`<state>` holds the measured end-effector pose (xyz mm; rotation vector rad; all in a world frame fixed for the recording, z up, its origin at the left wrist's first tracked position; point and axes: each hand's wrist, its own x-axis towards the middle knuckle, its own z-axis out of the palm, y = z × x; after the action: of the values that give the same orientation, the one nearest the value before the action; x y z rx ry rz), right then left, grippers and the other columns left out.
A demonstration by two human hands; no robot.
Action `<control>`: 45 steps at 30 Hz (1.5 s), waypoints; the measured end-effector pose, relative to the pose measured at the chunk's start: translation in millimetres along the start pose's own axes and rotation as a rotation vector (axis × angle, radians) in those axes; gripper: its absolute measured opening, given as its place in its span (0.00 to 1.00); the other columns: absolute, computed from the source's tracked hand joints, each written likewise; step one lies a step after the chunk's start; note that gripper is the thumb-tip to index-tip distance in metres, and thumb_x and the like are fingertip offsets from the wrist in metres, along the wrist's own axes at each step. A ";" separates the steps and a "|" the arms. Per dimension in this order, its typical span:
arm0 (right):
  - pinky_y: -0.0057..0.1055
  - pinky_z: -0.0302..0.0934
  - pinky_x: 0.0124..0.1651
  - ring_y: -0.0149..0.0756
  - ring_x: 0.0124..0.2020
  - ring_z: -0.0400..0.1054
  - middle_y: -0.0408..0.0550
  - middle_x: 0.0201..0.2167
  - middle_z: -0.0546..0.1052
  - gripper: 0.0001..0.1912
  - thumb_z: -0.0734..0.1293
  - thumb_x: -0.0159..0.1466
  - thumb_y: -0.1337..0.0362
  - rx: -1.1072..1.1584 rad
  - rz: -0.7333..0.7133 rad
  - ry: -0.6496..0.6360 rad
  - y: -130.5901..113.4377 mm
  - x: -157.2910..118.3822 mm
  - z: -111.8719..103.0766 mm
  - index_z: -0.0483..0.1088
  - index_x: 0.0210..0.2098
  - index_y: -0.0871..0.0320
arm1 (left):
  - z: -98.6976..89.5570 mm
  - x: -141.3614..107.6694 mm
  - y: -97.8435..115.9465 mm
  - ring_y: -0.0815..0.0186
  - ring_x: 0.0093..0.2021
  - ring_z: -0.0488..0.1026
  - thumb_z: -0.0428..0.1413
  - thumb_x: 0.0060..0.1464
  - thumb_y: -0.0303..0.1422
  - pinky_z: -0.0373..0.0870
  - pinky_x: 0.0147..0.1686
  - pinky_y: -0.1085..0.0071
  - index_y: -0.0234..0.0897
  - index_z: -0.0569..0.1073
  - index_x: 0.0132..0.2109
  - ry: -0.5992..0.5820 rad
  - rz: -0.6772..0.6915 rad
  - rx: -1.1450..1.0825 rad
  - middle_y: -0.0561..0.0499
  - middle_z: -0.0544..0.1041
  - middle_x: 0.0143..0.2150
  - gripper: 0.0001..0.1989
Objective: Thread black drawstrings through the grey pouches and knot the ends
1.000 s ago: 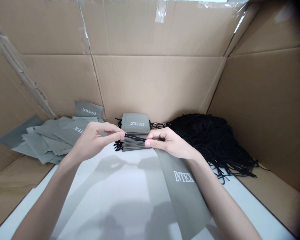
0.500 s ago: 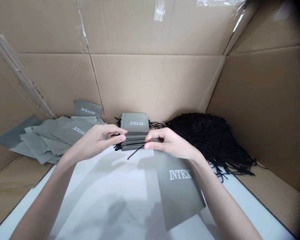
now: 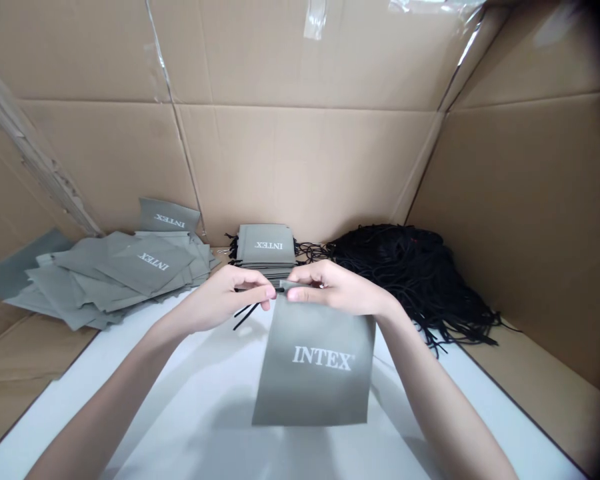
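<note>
A grey pouch (image 3: pixel 316 380) with white INTEX lettering hangs in front of me, its top edge pinched by my right hand (image 3: pixel 333 288). At the pouch's upper left corner, my left hand (image 3: pixel 240 297) is closed on a black cord (image 3: pixel 247 313). The cord's two loose ends stick out below the left fingers, and a short piece of it runs to the pouch's corner. Whether the cord passes through the pouch's top is hidden by my fingers. Just behind the hands sits a neat stack of grey pouches (image 3: pixel 267 244) with black cords at the sides.
A loose heap of grey pouches (image 3: pixel 130 267) lies on the left. On the right is a big tangle of black cords (image 3: pixel 405 273). Cardboard walls (image 3: pixel 305 167) stand around the white tabletop (image 3: pixel 180 400) at the back and sides.
My left hand, open before, has closed on the black cord. The pouch has shifted left and swung straighter, hanging below my right hand. The view has shifted slightly.
</note>
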<state>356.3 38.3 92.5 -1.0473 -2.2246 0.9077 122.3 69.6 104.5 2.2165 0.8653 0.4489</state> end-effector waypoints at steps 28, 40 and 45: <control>0.26 0.47 0.27 0.26 0.25 0.53 0.39 0.24 0.62 0.18 0.68 0.65 0.54 0.147 0.057 0.227 -11.3 -33.2 -26.2 0.67 0.27 0.61 | -15.7 8.3 -34.9 0.64 0.37 0.79 0.60 0.57 0.25 0.77 0.40 0.70 0.36 0.79 0.41 0.600 0.804 0.449 0.49 0.83 0.36 0.05; 0.27 0.49 0.31 0.29 0.28 0.55 0.41 0.26 0.65 0.16 0.67 0.66 0.55 0.097 0.045 0.242 -21.6 -38.9 -28.3 0.69 0.28 0.60 | -20.4 -8.8 -14.8 0.67 0.34 0.80 0.61 0.55 0.25 0.77 0.35 0.75 0.39 0.81 0.36 0.655 0.682 0.182 0.53 0.83 0.34 0.04; 0.27 0.49 0.30 0.28 0.28 0.54 0.40 0.25 0.64 0.15 0.67 0.66 0.56 0.114 0.033 0.257 -25.3 -40.9 -29.6 0.69 0.28 0.60 | -22.3 -12.5 -10.9 0.68 0.35 0.80 0.61 0.55 0.25 0.77 0.35 0.77 0.40 0.81 0.36 0.632 0.615 0.101 0.54 0.83 0.34 0.05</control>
<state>388.1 3.6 123.8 -1.0850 -1.9279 0.8512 96.6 77.5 111.2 2.4431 0.4770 1.4795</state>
